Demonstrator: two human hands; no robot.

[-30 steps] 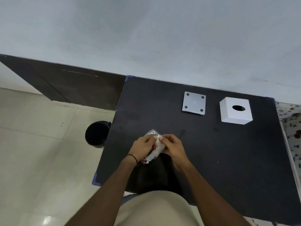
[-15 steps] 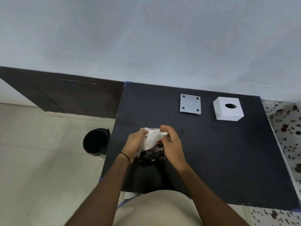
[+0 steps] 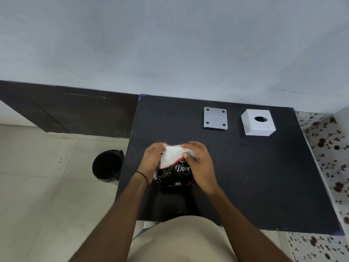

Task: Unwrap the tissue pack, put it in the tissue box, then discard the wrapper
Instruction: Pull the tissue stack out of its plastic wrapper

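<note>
A tissue pack in a black and red printed wrapper sits between my hands above the near-middle of the black table. White tissue shows at its far end, where the wrapper is pulled apart. My left hand grips the left side of that end, and my right hand grips the right side. A white cube tissue box with a round hole on top stands at the far right. A flat grey square lid lies to its left.
A black-lined waste bin stands on the tiled floor left of the table. A dark panel runs along the wall at the far left. A floral-patterned surface borders the table's right edge.
The pack has been turned so its printed side faces me, and the far end of the wrapper has been pulled wider, baring more white tissue. The view has shifted slightly.
</note>
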